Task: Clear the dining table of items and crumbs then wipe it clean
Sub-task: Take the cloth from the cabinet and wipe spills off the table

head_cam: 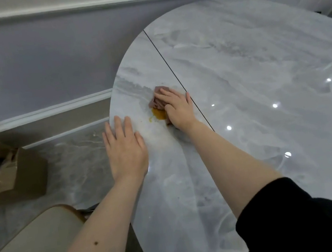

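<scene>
Pressing down with flattened fingers, the right hand [178,107] was laid on a crumpled mauve cloth [157,100] beside an orange spill [159,115], near the left edge of the desk [253,89]. The left hand [125,147] was spread flat, palm down, over that edge. No clear long axis could be told in the bunched cloth. A marble floor [74,163], cardboard box [8,172] and panelled wall [40,65] were seen.

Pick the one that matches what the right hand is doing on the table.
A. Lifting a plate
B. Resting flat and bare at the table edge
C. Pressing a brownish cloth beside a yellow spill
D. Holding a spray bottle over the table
C: the right hand presses a crumpled brownish cloth onto the marble table, right beside a yellow spill.
</scene>
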Demonstrator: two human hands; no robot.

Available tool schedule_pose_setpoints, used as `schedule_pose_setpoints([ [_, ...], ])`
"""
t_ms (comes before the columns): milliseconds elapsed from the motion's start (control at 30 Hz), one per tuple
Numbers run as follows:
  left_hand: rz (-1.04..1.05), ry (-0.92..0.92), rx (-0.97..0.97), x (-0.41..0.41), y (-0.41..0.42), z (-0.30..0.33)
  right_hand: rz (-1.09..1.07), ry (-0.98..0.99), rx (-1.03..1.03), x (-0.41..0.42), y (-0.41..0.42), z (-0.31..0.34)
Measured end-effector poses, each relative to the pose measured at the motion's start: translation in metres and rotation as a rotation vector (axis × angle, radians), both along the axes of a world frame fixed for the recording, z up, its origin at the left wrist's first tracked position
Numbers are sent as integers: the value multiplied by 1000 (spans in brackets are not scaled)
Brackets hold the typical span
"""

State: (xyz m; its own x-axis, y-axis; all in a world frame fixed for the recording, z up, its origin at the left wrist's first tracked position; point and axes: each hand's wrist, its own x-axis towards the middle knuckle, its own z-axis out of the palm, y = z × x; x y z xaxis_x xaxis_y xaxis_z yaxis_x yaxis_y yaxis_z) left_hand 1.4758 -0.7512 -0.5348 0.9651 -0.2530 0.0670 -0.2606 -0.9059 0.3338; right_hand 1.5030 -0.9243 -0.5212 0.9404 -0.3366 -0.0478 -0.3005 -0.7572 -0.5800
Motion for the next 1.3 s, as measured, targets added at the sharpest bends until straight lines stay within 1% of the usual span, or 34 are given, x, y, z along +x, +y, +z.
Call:
schedule_pose_setpoints([
  [167, 23, 0, -77, 2, 1, 0, 147, -40, 176, -22, 20, 1],
  [233, 19, -10, -140, 0, 3, 1, 188, -74, 184, -43, 28, -2],
  [300, 59, 1, -276, -2, 4, 4, 213, -128, 187, -64, 34, -5],
  [400, 229, 82, -502, 5, 8, 10, 71, -139, 440, -82, 35, 4],
  [433, 268, 103, -539, 10, 9, 10, 33, -151, 421, -83, 32, 6],
  [467, 280, 121, -550, 15, 11, 9, 23, -137, 273, -85, 28, 7],
  [533, 253, 149, -536, 22, 12, 6, 63, 8, -113, -86, 23, 0],
  [567, 240, 159, -533, 23, 12, 5, 74, 76, -208, -85, 25, -3],
  [600, 238, 162, -530, 23, 11, 4, 67, 109, -253, -81, 28, -5],
  [733, 239, 149, -508, 23, 9, 0, 40, 64, -306, -37, 39, -8],
  [800, 230, 130, -512, 25, 10, -2, 65, 57, -280, -4, 43, -7],
  [900, 225, 118, -535, 27, 9, -9, 168, 42, -227, 37, 53, -5],
  [967, 225, 111, -555, 28, 10, -14, 228, 23, -187, 55, 58, -3],
  [1033, 230, 118, -585, 29, 11, -16, 271, 2, -103, 61, 58, -3],
  [1167, 243, 124, -567, 30, 12, -8, 341, -55, 143, 28, 54, -7],
  [1200, 246, 132, -568, 29, 12, -7, 333, -61, 172, 11, 52, -7],
  [1300, 231, 133, -568, 28, 14, -5, 312, -76, 173, -47, 48, -6],
])
